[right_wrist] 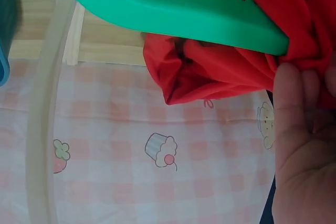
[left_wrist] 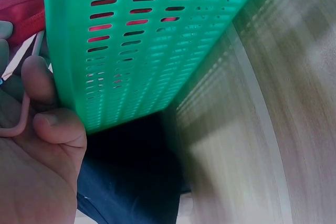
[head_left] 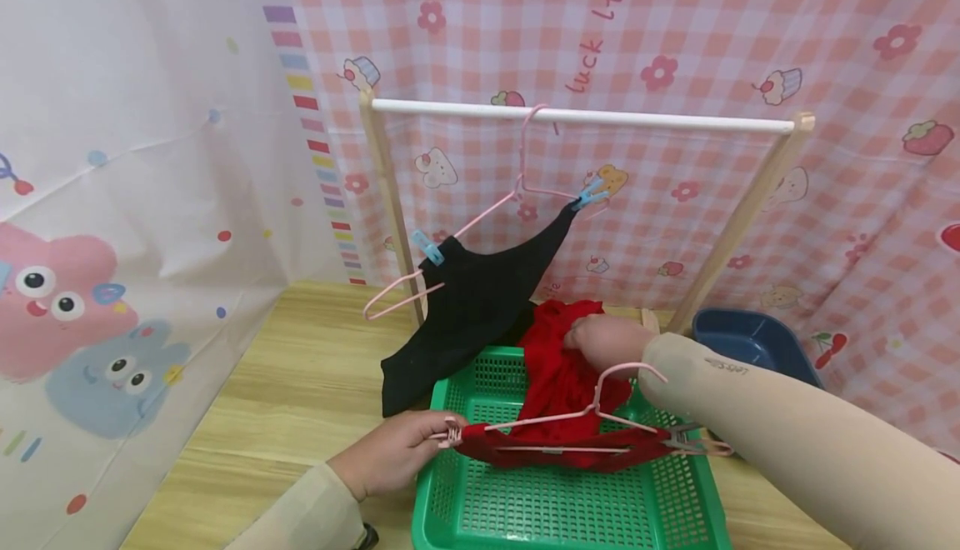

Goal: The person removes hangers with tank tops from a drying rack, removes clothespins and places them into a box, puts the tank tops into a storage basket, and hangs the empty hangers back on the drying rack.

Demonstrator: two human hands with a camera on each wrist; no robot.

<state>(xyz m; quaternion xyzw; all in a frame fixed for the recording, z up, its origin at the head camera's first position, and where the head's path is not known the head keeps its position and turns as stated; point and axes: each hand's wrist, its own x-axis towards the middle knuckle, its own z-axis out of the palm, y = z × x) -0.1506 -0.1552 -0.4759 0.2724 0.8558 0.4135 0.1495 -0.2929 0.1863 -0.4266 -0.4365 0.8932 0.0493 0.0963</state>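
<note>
Two hands work over a basket (head_left: 422,510), which serves here to place everything else. Left of the basket is bare table (head_left: 262,400); just at its left rim, the left hand (head_left: 397,452) pinches the left end of the lower hanger (head_left: 547,419), thumb and fingers bent round it beside a small clip. Beyond the basket's far left corner, black cloth (head_left: 480,283) hangs aslant from the upper hanger (head_left: 487,214), held by two blue clips (head_left: 427,247), the hook over the white rail of the rack (head_left: 660,119) that stands behind the basket. The lower hanger lies above the basket with its long axis running left to right across it, its hook up on the far side. Red cloth (head_left: 551,367) is fixed along this hanger and stretches away from it toward the basket's far rim, roughly square to the hanger; the right wrist view shows part of it hanging outside that rim. There the right hand (head_left: 606,346) grips the red cloth, some fingertips hidden in the folds. So the right hand is nearer the cloth's far part, the left nearer the hanger's end. A clip (head_left: 682,437) holds the red cloth near the basket's right rim; behind and right of the basket sits a blue bin (head_left: 757,340).
</note>
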